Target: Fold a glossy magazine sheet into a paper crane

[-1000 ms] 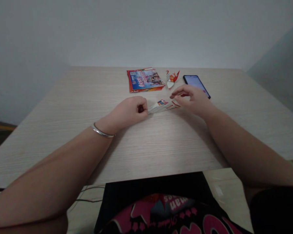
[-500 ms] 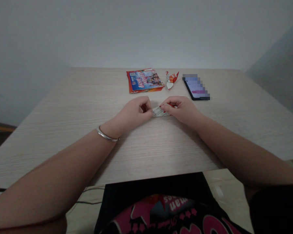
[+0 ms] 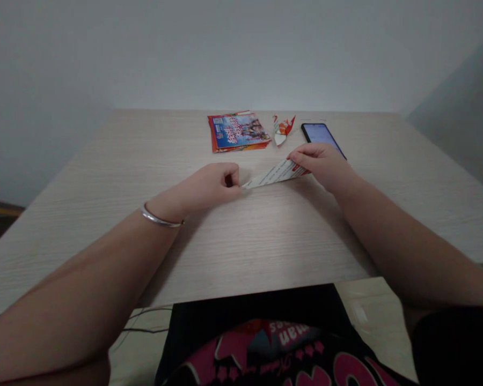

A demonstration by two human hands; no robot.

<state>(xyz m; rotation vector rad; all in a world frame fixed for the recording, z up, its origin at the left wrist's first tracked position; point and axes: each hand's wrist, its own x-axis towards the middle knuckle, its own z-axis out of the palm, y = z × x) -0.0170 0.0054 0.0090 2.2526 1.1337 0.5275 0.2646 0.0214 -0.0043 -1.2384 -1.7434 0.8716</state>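
Table [image 3: 265,236]: pale wood-grain top that carries everything listed; it stretches well beyond the fingers on every side.
Shirt [image 3: 265,332]: black with pink print, at the near table edge, well behind both hands; cut off by the bottom of the picture.
Left hand [image 3: 209,187]: curled almost into a fist, thumb and forefinger pinched on the near-left tip of the folded paper strip [image 3: 274,175].
Right hand [image 3: 326,165]: fingers bent down and closed over the strip's far-right end, which carries red print.
Stack of printed sheets [image 3: 237,132]: colourful, lying flat beyond the left fingers and well apart from them.
Smartphone [image 3: 320,135]: screen lit, just beyond the right fingers; its near end is hidden behind that hand.
Folded paper strip: white and narrow, spanning the gap between the two sets of fingers. Its long axis runs from the left fingertips away and to the right, up to the right fingertips. Neither hand is nearer, since each holds one end. The right end seems lifted off the table, though the angle makes that uncertain.
Bangle [image 3: 161,219]: silver, on the left wrist, behind the left fingers.
Folded paper figure [image 3: 282,131]: red and white, beyond the right fingers, between stack and phone; its shape is too small to make out.
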